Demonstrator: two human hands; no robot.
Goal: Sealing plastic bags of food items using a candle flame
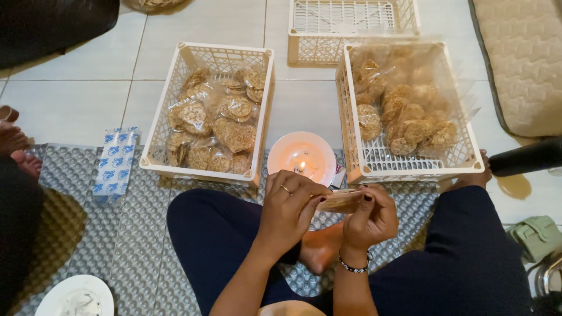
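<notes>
Both my hands hold a small clear bag of round brown crackers (341, 200) over my lap. My left hand (288, 210), with a ring on it, grips the bag's left end. My right hand (369, 219), with a beaded bracelet at the wrist, pinches its right end. Just beyond the bag a lit candle (302, 167) burns on a white saucer (287, 153). A white crate (175, 76) with several sealed cracker bags stands at the left. A second white crate (374, 159) at the right holds crackers in a big clear bag.
An empty white crate (351, 23) stands farther back. A blue-and-white packet (115, 162) lies on the silver bubble mat (117, 234). Another person's feet (14, 143) are at the left edge. A white dish (75, 295) sits bottom left, a beige mat (521, 64) and green bag (535, 237) at right.
</notes>
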